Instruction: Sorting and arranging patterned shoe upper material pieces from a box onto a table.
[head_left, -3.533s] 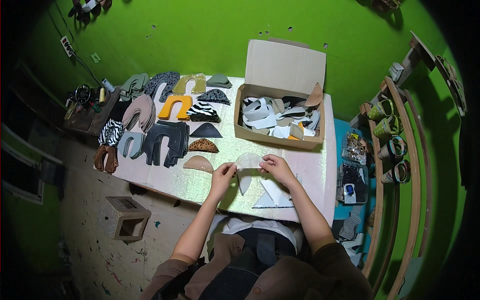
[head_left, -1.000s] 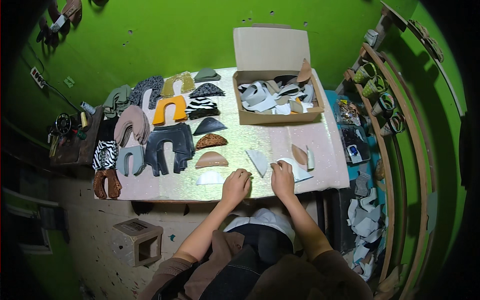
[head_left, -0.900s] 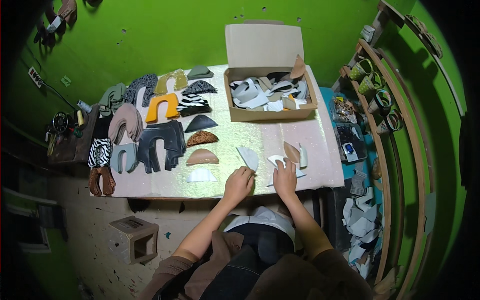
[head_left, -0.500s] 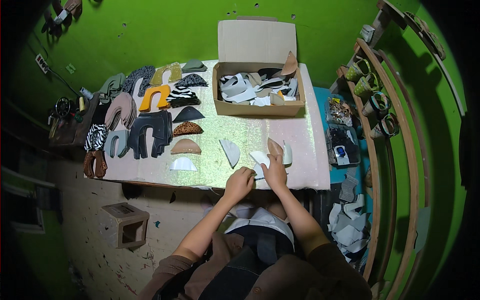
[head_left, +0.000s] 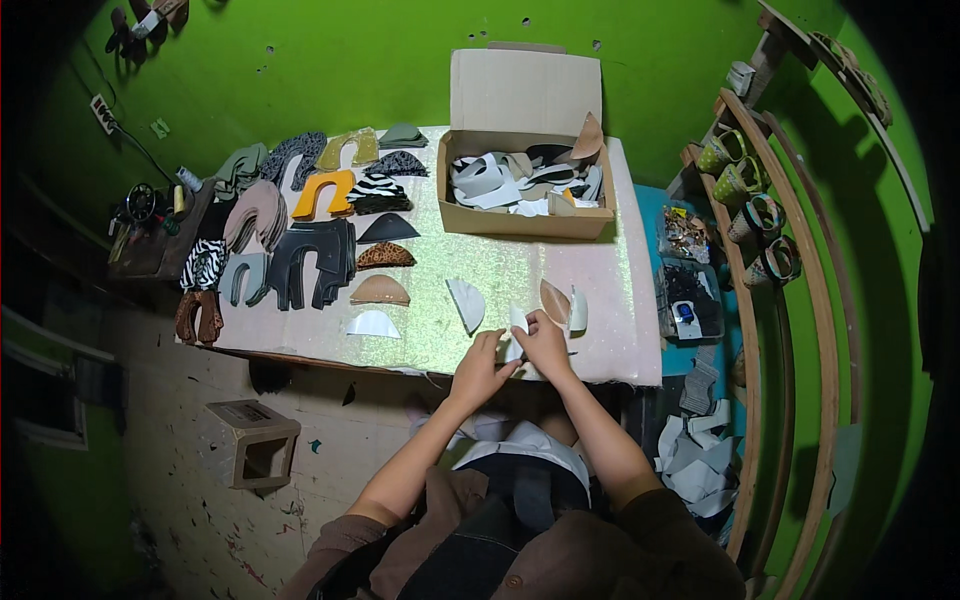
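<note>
Near the table's front edge, my left hand (head_left: 484, 370) and my right hand (head_left: 545, 348) meet around a small white sheet piece (head_left: 517, 322). Fingers of both hands are closed on it, and they hide its lower part. A thin dark tip sticks out beside my right hand; its kind is unclear. Just beyond that hand lie a brown pointed piece (head_left: 554, 300) and a narrow whitish piece (head_left: 578, 311). Left of my hands rests a white half-moon piece (head_left: 466, 304), apart from them.
Stacked half-moon pieces (head_left: 381, 290) and arch-shaped pieces (head_left: 312, 262) fill the table's left side. An open cardboard box (head_left: 525, 222) of scraps stands at the back. Right of the table are plastic tubs (head_left: 690, 300) and a wooden rack (head_left: 745, 300) with small shoes (head_left: 738, 178).
The white piece, earlier lying flatter under my right hand, is now tilted up between both hands. My left hand has come closer to the right. The whole view has shifted slightly.
</note>
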